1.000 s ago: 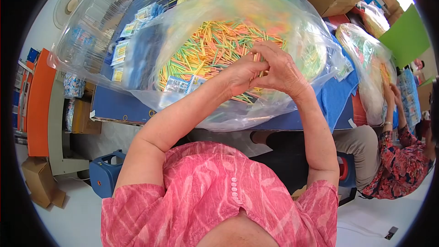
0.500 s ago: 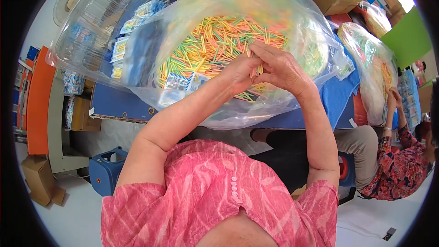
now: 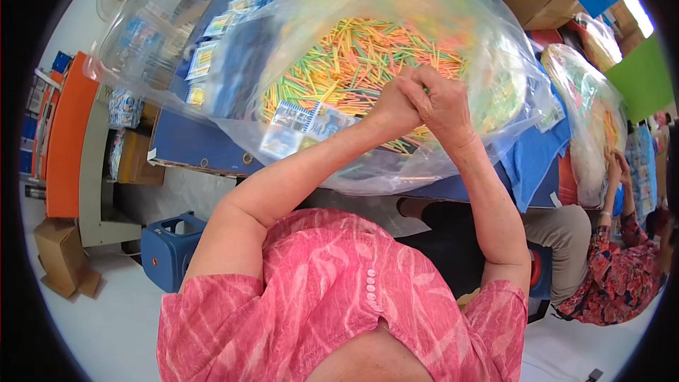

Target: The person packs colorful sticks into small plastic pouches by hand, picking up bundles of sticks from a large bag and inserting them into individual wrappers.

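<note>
Since the earlier frame, the hands have drawn together, and the bundle of sticks that showed between the fingers is hidden; the whole view has also shifted, so the worktop sits further right. The left hand [image 3: 392, 110] and right hand [image 3: 449, 102] now meet over the pile, touching, with the right hand's fingers bent inward. How far the inner fingers are open, and whether they grip any sticks, cannot be told.

The slim pastel sticks [image 3: 368, 56] lie loose and criss-crossed in the mouth of a large clear plastic bag [image 3: 382, 180] on the blue table [image 3: 187, 138]. A printed packet [image 3: 293, 119] lies at the pile's near left edge.

Assessment: each stick appears light, straight and fairly stiff, likely to bend or snap if squeezed hard. A bundle would probably slide lengthwise; the sound hold is around its middle, with light, even finger pressure.
</note>
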Demonstrator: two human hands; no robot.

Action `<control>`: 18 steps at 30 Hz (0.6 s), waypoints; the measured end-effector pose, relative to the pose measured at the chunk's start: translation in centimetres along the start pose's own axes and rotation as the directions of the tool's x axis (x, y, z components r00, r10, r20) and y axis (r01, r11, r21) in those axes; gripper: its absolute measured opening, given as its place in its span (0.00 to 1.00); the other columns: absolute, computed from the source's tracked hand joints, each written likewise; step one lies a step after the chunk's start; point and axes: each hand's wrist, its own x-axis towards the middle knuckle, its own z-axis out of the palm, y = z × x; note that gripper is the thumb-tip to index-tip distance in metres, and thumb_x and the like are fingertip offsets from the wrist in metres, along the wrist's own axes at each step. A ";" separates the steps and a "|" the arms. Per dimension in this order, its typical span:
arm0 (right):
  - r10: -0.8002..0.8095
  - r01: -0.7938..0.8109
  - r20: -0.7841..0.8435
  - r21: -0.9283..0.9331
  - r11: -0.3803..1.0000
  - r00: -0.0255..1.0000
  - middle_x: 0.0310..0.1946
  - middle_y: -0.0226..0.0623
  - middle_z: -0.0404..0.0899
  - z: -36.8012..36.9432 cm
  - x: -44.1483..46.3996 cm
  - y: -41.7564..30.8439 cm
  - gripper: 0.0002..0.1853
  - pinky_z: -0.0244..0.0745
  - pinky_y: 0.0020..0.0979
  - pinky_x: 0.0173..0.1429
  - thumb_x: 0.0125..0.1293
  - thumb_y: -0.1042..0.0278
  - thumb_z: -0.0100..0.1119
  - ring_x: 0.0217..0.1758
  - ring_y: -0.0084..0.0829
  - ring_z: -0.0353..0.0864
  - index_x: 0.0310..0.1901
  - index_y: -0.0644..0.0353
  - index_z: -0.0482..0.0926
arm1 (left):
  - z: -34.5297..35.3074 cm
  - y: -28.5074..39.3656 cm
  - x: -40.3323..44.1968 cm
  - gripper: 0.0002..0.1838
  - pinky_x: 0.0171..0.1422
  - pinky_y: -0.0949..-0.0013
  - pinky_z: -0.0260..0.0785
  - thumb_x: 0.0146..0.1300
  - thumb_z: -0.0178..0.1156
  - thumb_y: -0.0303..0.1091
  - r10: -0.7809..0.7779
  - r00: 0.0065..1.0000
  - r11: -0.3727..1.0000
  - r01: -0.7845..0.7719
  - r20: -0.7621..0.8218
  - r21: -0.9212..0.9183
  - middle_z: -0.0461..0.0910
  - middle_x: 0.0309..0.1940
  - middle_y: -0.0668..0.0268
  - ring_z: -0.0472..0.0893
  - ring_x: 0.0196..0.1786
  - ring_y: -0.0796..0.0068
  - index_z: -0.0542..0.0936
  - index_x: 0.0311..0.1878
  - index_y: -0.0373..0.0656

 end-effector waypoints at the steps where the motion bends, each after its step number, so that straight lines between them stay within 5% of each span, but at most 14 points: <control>1: -0.003 0.003 0.002 -0.048 0.999 1.000 0.21 0.41 0.75 -0.2 0.1 -0.4 0.13 0.71 0.33 0.29 0.57 0.59 0.68 0.23 0.40 0.78 0.31 0.60 0.78 | -0.1 -0.1 0.0 0.14 0.43 0.65 0.71 0.56 0.64 0.35 0.003 1.000 0.998 -0.004 0.019 0.058 0.77 0.29 0.64 0.78 0.36 0.68 0.76 0.42 0.40; 8: 0.003 -0.003 0.003 -0.111 0.994 1.000 0.25 0.39 0.78 -1.2 0.6 -0.8 0.14 0.72 0.33 0.32 0.54 0.59 0.69 0.27 0.36 0.80 0.33 0.60 0.79 | -2.2 1.2 -1.2 0.08 0.35 0.67 0.71 0.55 0.65 0.31 -0.279 0.921 0.879 0.359 0.272 -0.313 0.76 0.21 0.66 0.76 0.29 0.77 0.78 0.33 0.39; 9: -0.164 0.155 -0.041 -0.171 0.973 0.986 0.26 0.39 0.79 -1.9 1.5 -0.7 0.14 0.72 0.33 0.33 0.54 0.60 0.70 0.29 0.35 0.80 0.34 0.60 0.79 | -2.3 1.4 -1.3 0.07 0.34 0.67 0.70 0.54 0.65 0.30 -0.304 0.901 0.829 0.411 0.311 -0.379 0.75 0.20 0.67 0.76 0.28 0.79 0.78 0.32 0.38; 11: -0.483 0.438 -0.089 -0.304 0.846 0.871 0.29 0.37 0.80 -3.1 2.7 -0.9 0.15 0.72 0.33 0.36 0.53 0.60 0.70 0.32 0.34 0.80 0.37 0.60 0.78 | -2.2 1.1 -1.5 0.07 0.34 0.68 0.70 0.54 0.65 0.30 -0.253 0.924 0.822 0.361 0.286 -0.441 0.75 0.20 0.67 0.75 0.29 0.81 0.78 0.32 0.39; 14: -0.463 0.451 0.002 -0.231 0.862 0.886 0.33 0.36 0.81 -2.8 2.0 -2.1 0.16 0.73 0.33 0.38 0.52 0.62 0.70 0.36 0.34 0.81 0.39 0.60 0.78 | -2.1 0.7 -1.3 0.07 0.33 0.69 0.70 0.54 0.65 0.30 -0.141 0.962 0.803 0.249 0.234 -0.541 0.76 0.21 0.68 0.74 0.30 0.85 0.77 0.34 0.39; 16: -0.454 0.453 0.042 -0.194 0.870 0.890 0.34 0.35 0.81 -2.8 1.5 -2.4 0.17 0.73 0.33 0.39 0.52 0.62 0.70 0.38 0.34 0.81 0.40 0.60 0.78 | -2.3 0.4 -1.2 0.08 0.34 0.68 0.70 0.54 0.65 0.31 -0.078 0.978 0.916 0.146 0.193 -0.372 0.75 0.20 0.68 0.75 0.29 0.81 0.77 0.35 0.39; 18: -0.265 0.271 0.066 -0.105 0.957 0.962 0.32 0.36 0.81 -3.1 1.0 -2.4 0.16 0.73 0.32 0.37 0.52 0.63 0.71 0.36 0.34 0.82 0.39 0.60 0.79 | -2.0 0.3 -1.3 0.09 0.34 0.68 0.70 0.54 0.65 0.31 -0.048 0.984 0.954 0.097 0.171 -0.285 0.75 0.20 0.68 0.76 0.28 0.78 0.77 0.35 0.39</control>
